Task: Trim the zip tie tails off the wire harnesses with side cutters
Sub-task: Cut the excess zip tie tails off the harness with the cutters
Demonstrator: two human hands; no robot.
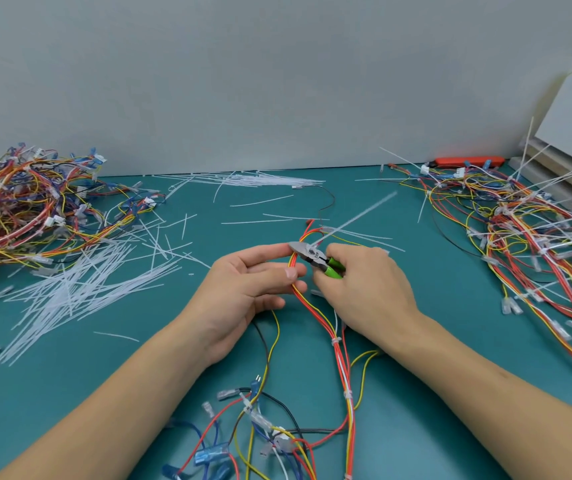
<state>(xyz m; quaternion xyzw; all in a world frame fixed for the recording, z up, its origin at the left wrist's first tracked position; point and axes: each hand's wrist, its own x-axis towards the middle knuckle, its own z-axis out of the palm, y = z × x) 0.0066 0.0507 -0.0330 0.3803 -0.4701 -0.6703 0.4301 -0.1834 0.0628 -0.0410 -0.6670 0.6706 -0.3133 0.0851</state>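
at centre frame, right hand (364, 289) grips green-handled steel side cutters (315, 259), jaws at a white plastic zip tie tail (357, 216); left hand (243, 289) pinches the red-and-yellow wire harness (338, 348).

On the bench (416, 237), one harness (341, 362) lies in the middle, between the left hand (243, 296) and right hand (364, 289). The cutters (315, 258) sit in the right hand, at the harness. A harness pile (35, 209) lies far left, cut tails (80, 289) before it. Another pile (526, 230) lies right. A wall (243, 81) stands behind.
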